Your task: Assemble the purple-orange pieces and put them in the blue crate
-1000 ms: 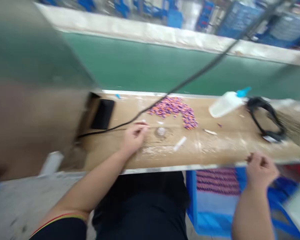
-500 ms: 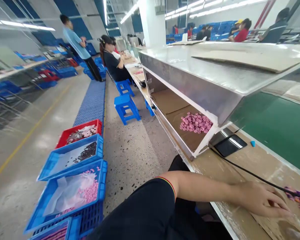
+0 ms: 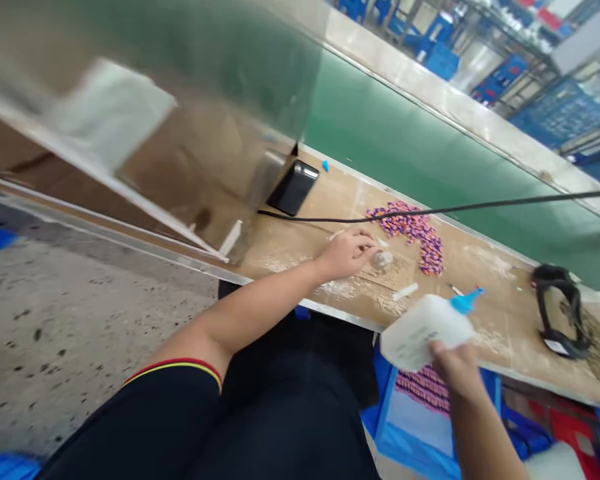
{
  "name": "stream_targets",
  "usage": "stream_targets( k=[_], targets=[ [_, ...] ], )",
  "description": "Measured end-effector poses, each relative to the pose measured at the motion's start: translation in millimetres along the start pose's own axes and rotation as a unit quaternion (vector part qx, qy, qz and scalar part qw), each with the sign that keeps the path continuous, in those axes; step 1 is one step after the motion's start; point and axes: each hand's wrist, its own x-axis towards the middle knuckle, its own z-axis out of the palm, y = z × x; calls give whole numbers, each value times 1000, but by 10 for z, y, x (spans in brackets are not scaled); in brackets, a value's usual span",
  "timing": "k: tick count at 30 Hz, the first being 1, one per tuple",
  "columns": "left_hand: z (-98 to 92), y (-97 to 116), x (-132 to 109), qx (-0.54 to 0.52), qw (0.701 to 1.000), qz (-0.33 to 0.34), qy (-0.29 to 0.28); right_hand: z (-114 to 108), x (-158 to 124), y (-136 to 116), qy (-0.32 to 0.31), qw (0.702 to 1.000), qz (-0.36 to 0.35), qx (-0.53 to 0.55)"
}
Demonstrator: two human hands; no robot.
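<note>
From the head camera, I see the right hand (image 3: 457, 367) closed around the white bottle (image 3: 423, 337), which is above the front edge of the bench (image 3: 495, 280). I think it is gripped by the body so that the blue nozzle (image 3: 467, 302) is left free. The left hand (image 3: 349, 255) has its fingers loosely curled, just beside a small clear lump (image 3: 383, 259); I cannot tell if they pinch something. The purple-and-orange pieces (image 3: 431, 250) lie farther back, perhaps to give both hands room.

Speckled grey floor (image 3: 95, 327), blue crates (image 3: 563, 113) beyond green surface (image 3: 430, 143)
</note>
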Motion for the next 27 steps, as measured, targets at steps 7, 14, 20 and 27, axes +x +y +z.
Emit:
stream_targets(
  k=[7,14,20,27],
  targets=[
    [-17,8,-5,1,1000,3,-1,535,278,-20,-37,993,97,53],
    [-53,20,13,4,999,30,20,443,602,-220,-45,972,210,97],
    [-20,-23,15,-18,998,50,31,311,641,-258,-80,944,274,168],
    [-35,-22,8,-3,999,33,14,425,602,-112,-9,982,158,101]
  ],
)
